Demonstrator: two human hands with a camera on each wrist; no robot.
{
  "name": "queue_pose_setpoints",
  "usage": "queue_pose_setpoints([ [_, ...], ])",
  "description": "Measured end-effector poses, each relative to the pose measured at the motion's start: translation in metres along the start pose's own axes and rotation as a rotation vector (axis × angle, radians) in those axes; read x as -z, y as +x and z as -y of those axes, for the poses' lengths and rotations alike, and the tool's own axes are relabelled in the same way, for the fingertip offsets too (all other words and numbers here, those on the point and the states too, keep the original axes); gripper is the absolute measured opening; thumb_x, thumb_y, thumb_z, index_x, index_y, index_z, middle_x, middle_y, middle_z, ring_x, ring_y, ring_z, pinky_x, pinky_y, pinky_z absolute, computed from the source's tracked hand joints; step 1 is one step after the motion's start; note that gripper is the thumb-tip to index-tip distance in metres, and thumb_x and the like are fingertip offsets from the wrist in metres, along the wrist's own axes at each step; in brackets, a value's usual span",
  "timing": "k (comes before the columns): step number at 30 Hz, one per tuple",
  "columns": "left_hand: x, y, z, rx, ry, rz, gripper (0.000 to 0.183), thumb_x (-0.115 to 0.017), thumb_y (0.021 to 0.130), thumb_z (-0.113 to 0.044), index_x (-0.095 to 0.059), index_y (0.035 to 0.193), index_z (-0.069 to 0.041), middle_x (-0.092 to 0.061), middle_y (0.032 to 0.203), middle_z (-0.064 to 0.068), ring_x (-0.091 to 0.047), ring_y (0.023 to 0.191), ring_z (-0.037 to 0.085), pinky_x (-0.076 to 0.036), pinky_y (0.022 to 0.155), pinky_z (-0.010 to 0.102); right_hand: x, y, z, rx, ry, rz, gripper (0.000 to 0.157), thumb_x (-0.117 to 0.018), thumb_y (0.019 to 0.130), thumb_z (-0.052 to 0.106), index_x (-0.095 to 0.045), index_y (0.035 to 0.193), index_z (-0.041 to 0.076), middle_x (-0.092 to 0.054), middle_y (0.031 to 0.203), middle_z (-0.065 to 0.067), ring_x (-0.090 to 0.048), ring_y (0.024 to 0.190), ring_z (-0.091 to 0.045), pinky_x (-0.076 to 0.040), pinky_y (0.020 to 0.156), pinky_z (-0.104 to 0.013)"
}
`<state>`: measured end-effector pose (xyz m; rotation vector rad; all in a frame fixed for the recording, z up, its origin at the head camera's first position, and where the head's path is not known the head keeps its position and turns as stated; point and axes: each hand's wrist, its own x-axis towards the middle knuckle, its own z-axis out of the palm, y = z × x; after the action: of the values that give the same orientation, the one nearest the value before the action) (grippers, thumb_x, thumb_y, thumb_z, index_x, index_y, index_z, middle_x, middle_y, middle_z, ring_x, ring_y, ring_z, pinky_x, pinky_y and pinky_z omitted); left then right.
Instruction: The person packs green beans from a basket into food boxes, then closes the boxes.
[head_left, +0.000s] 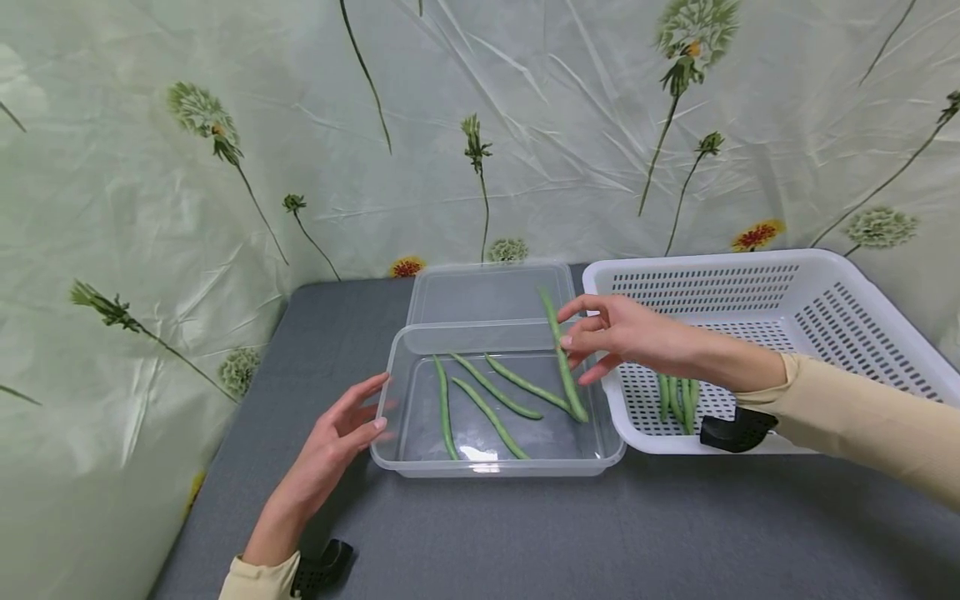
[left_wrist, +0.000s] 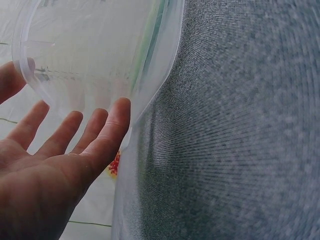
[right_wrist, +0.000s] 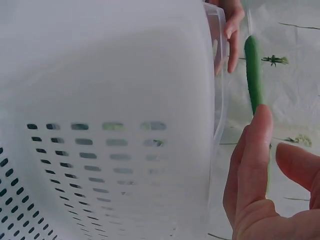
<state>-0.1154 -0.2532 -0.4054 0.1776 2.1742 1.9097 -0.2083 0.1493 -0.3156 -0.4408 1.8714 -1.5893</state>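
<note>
My right hand (head_left: 622, 337) holds a long green bean (head_left: 562, 358) by its middle, over the right side of a clear plastic container (head_left: 495, 468). In the right wrist view that bean (right_wrist: 253, 72) runs behind the index finger, with the thumb on the other side. Several green beans (head_left: 491, 417) lie spread out on the container's floor. At the container's left wall is my left hand (head_left: 337, 442), its fingers spread and touching around the rim. The left wrist view shows those fingers (left_wrist: 112, 122) loosely extended against the clear plastic.
Right of the container stands a white perforated basket (head_left: 817, 275) with several green beans (head_left: 678, 400) inside, partly below the right forearm. A clear lid (head_left: 480, 292) lies behind the container. Grey cloth (head_left: 525, 533) covers the table; a flower-print sheet (head_left: 375, 200) hangs behind.
</note>
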Motion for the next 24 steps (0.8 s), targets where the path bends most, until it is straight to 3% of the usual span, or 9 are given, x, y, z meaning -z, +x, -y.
queue_pose_setpoints([
  [12,-0.001,0.000,-0.002,-0.006,0.001,0.005,0.057,-0.056,0.101,-0.011,-0.033,0.153,-0.013,-0.028,0.157,0.005,-0.036,0.137,0.035,-0.049,0.095,0.042,0.002,-0.005,0.001,-0.008,-0.029,-0.010,0.045,-0.064,0.096,0.011,-0.043,0.134,-0.002,-0.066,0.108,-0.021,-0.066,0.097,-0.033,-0.056,0.078,-0.052],
  [24,-0.001,0.000,-0.002,-0.004,0.000,0.000,0.058,-0.057,0.101,-0.011,-0.033,0.153,-0.011,-0.028,0.157,0.004,-0.035,0.137,0.034,-0.049,0.096,0.042,0.023,-0.020,0.004,0.018,-0.098,-0.038,0.043,-0.065,0.096,0.010,-0.045,0.132,-0.001,-0.064,0.111,-0.022,-0.064,0.099,-0.037,-0.056,0.078,-0.052],
])
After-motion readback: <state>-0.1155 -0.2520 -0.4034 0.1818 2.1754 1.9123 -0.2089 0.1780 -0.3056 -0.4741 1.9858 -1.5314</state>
